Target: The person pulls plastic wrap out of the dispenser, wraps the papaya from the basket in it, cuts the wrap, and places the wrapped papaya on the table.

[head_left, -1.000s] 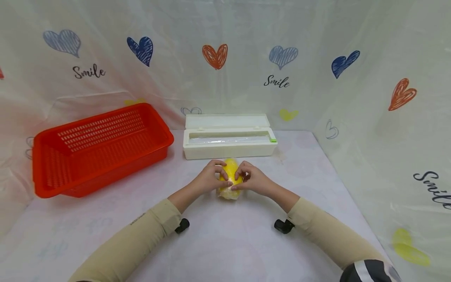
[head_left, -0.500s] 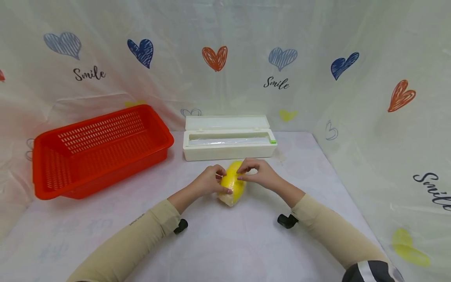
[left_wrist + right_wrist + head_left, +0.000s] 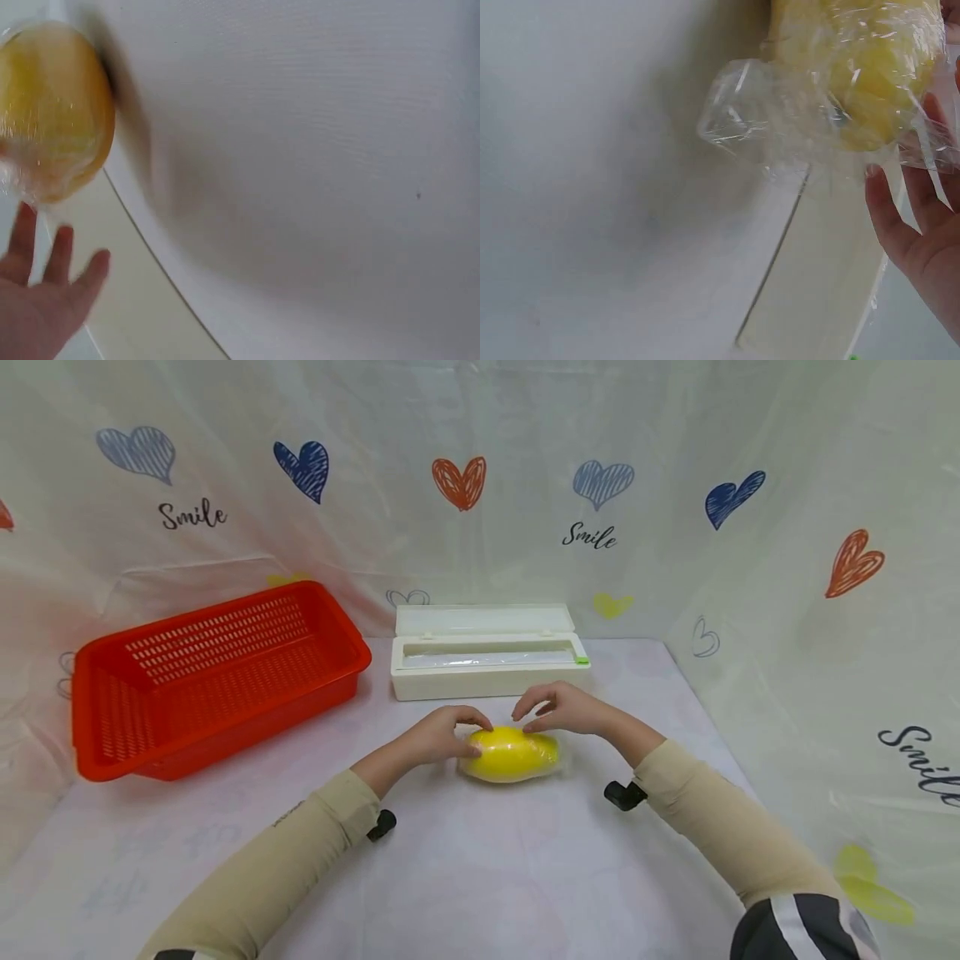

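A yellow oblong fruit, wrapped in clear cling film, lies crosswise on the table in front of the white box. My left hand holds its left end between thumb and fingers. Over the fruit's far side hovers my right hand, fingers loosely bent and spread, the thumb close to the wrap; whether it touches cannot be told. In the right wrist view, loose cling film sticks out past the fruit's end. The left wrist view shows the fruit's rounded other end with film stretched over it.
Behind the fruit stands a white cling film dispenser box, lid raised, a film roll inside and a green slider at its right end. A red plastic basket stands at the left. A printed sheet hangs behind the table.
The fruit has turned from pointing away to lying crosswise. My right hand has moved right and away from me, loosening from it; the left hand stays at its left side.
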A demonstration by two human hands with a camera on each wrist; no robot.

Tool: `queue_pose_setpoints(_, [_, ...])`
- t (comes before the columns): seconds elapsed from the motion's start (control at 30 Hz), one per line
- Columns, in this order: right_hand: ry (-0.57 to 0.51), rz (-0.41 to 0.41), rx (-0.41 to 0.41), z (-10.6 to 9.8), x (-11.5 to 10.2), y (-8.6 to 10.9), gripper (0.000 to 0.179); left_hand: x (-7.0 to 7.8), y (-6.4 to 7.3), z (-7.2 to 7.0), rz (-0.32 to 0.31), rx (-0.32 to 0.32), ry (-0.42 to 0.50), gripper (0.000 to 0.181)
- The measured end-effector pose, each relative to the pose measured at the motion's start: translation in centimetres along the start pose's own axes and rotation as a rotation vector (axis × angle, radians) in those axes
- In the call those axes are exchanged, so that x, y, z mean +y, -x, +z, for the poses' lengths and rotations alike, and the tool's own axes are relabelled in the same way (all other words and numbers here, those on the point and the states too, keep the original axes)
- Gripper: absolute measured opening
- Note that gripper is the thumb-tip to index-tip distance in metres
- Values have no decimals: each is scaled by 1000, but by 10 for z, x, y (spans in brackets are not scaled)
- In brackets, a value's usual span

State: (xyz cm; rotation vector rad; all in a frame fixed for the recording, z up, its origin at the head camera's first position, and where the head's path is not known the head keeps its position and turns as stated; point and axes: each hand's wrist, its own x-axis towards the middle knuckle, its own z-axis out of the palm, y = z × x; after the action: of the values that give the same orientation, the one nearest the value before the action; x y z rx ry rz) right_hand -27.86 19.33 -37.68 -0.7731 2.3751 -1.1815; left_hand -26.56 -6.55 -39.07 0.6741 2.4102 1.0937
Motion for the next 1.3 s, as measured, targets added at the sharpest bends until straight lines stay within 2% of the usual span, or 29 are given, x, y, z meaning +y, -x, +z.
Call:
queue_pose_setpoints(0.17, [-72, 22, -54, 18, 11, 7, 30, -6, 0, 6, -10, 127, 5, 25])
queue_pose_setpoints(0.3, [-106, 53, -53, 33, 12, 13, 38, -9, -1, 15, -88, 217, 33, 23])
queue_pose_setpoints(0.5, [-238, 127, 33, 52, 13, 12, 42, -6, 6, 25, -237, 219, 116, 42])
queue_pose_setpoints(0.6, [-303, 162, 100, 62, 13, 11, 43, -5, 12, 28, -265, 202, 198, 49])
queue_pose_setpoints(0.77, [-388, 153, 212, 79, 11, 6, 45, -5, 18, 28, -226, 207, 270, 48])
queue_pose_setpoints(0.9, [-447, 123, 292, 87, 9, -5, 45, -7, 15, 23, -205, 250, 276, 48])
queue_pose_setpoints(1.03, [-461, 134, 353, 88, 8, -12, 43, -10, 10, 17, -193, 247, 241, 48])
queue_pose_setpoints(1.13, [-391, 123, 386, 87, 8, -11, 41, -12, 7, 15, -175, 223, 204, 47])
queue_pose_setpoints(1.3, [-204, -14, 448, 84, 4, 1, 31, -13, 5, 12, -111, 181, 135, 43])
